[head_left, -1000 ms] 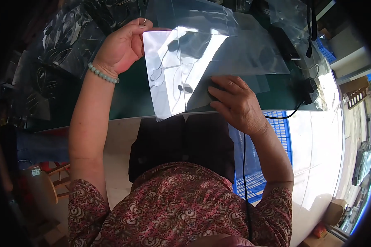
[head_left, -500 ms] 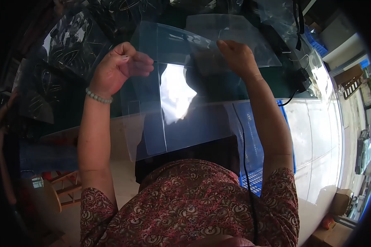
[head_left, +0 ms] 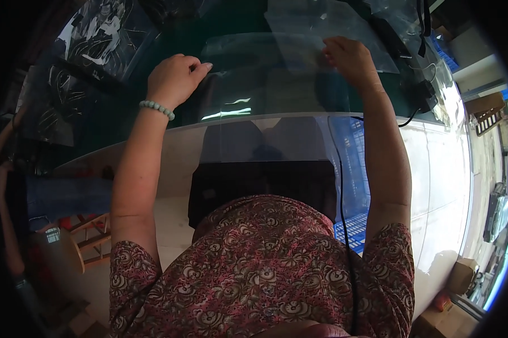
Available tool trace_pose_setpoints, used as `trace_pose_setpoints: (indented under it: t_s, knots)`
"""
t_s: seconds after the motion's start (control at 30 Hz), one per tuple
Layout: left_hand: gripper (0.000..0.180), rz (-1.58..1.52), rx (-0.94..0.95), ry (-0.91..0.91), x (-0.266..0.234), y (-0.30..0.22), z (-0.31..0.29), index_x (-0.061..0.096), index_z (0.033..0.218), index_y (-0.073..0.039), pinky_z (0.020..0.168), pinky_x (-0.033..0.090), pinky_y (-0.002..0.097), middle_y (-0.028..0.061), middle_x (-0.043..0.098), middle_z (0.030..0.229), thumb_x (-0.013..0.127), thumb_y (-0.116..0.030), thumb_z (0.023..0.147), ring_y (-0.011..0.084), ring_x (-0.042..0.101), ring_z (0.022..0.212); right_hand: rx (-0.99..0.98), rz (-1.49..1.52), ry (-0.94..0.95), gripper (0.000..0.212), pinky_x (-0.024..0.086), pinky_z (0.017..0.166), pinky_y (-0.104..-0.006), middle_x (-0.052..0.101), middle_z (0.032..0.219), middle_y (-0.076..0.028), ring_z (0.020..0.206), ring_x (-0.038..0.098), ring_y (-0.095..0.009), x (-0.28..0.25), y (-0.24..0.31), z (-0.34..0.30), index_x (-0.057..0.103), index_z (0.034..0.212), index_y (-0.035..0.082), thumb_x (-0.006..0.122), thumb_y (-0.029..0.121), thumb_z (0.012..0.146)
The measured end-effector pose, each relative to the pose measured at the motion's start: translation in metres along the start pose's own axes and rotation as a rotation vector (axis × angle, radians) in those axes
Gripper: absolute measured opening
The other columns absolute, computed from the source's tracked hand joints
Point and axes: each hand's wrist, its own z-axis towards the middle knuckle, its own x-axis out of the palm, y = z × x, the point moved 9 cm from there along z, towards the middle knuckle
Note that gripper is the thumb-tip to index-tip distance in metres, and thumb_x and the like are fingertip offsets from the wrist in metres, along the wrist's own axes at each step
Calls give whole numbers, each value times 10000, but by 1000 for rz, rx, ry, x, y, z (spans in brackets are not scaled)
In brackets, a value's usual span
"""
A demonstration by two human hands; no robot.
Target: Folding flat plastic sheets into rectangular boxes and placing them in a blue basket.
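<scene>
A clear plastic sheet (head_left: 237, 141) hangs between my hands, its lower part reaching over the near edge of the table toward my lap. My left hand (head_left: 175, 79), with a beaded bracelet at the wrist, is closed in a pinch at the sheet's left side. At the upper right corner of the sheet, my right hand (head_left: 352, 61) has its fingers curled in; the fingertips are slightly blurred. My dark-clothed legs show through the lower part of the sheet.
More clear sheets (head_left: 304, 28) lie on the green tabletop (head_left: 119, 127) at the far right. Shiny clear plastic (head_left: 96, 45) is heaped at the far left. A black cable with an adapter (head_left: 426, 98) sits right, above a blue crate (head_left: 352, 225). A wooden stool (head_left: 88, 248) stands lower left.
The sheet has swung from tilted to nearly level, and its lower edge has risen. My left hand has moved right and closed from open fingers; my right hand has shifted up and right.
</scene>
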Motion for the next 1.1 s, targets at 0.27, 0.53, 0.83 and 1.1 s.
trace_pose_setpoints:
  t_s: [0.27,0.53,0.83,1.1]
  knots:
    - [291,-29,10,342,13,6,4,718,834,-53,688,522,325,79,693,771,726,-342,868,212,665,717,-41,-102,-57,355,543,831,-303,757,996,-83,872,711,-165,-1,12,-8,718,1184,80,572,329,976]
    - [181,-1489,296,703,-8,-38,-17,607,828,-113,1087,432,439,247,470,1491,584,-225,969,358,481,1378,2,241,-205,397,564,850,-317,753,1011,-97,952,708,-165,-28,11,-18,707,1194,43,600,360,980]
    - [494,-1717,1071,338,-148,-81,-46,744,918,-134,1149,47,712,189,254,1635,472,-537,1006,384,19,1549,-35,1041,-72,568,528,911,-366,700,1064,-122,972,677,-242,-71,113,8,670,1176,10,601,534,968]
    - [628,-793,910,200,-90,-81,-15,539,1427,-212,1227,185,503,206,283,1612,765,-334,854,356,180,1529,-579,591,287,626,517,964,-434,742,948,-136,993,714,-246,-74,153,8,740,974,3,517,587,983]
